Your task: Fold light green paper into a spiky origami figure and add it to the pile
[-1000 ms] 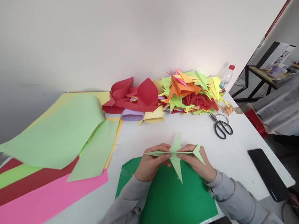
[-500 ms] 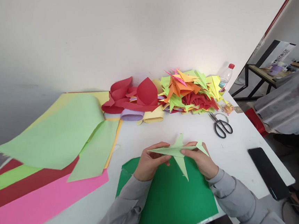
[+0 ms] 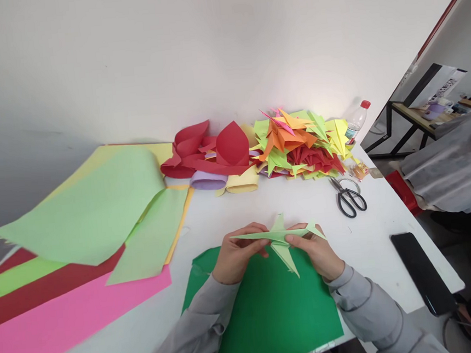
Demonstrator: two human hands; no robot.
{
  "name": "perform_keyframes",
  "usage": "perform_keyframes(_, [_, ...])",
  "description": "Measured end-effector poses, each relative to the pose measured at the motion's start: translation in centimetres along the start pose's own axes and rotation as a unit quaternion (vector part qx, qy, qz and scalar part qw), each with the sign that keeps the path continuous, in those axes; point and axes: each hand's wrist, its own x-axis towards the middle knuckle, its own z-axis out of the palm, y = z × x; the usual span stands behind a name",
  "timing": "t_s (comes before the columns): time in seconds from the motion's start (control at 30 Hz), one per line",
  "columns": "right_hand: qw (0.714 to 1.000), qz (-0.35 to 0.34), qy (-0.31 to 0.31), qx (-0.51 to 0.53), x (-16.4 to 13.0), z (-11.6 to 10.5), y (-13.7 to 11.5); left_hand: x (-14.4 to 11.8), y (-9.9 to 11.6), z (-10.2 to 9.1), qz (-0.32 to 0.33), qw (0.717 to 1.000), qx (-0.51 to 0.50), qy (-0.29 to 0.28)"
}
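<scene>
A pale green folded paper airplane (image 3: pixel 281 237) is held between both hands, its pointed nose toward the left and its small tail fins at the right. My left hand (image 3: pixel 233 256) pinches the body near the nose, thumb in front and fingers behind. At the rear half, my right hand (image 3: pixel 318 251) grips the body with its thumb on the near side. One wing points away from me, the other slants down toward me. Below the hands lies a dark green sheet (image 3: pixel 272 316) on the white table (image 3: pixel 374 252).
Folded paper planes (image 3: pixel 294 144) lie heaped by the wall, beside red curled paper (image 3: pixel 230 146). Black-handled scissors (image 3: pixel 351 199), a plastic bottle (image 3: pixel 356 122) and a phone (image 3: pixel 423 272) are on the right. Large coloured sheets (image 3: pixel 86 211) cover the left side.
The paper airplane has turned slightly in my hands, and its near wing now looks narrower and more folded. Both hands keep their hold in nearly the same place.
</scene>
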Motion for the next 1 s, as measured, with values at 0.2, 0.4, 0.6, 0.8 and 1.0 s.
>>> perform_keyframes(0.2, [0.993, -0.022, -0.074, 0.084, 0.0, 0.6, 0.3, 0.0, -0.2, 0.1, -0.019, 0.996, -0.048, 0.070])
perform_keyframes(0.4, [0.997, -0.052, -0.022, 0.059, -0.1, 1.3, 1.0, -0.3, -0.5, 0.7, -0.007, 0.998, -0.032, 0.051])
perform_keyframes(0.6, [0.993, -0.059, 0.074, 0.067, -0.3, 1.3, 1.6, -0.8, -1.2, 1.4, -0.031, 0.992, -0.078, 0.097])
perform_keyframes(0.8, [0.992, -0.056, 0.085, 0.069, -0.1, 1.3, 1.4, -1.0, -1.9, 2.2, -0.100, 0.979, -0.115, 0.137])
perform_keyframes(1.0, [0.996, -0.045, 0.042, 0.063, -0.4, 1.4, 1.4, -1.3, -2.1, 2.8, -0.019, 0.998, -0.045, 0.045])
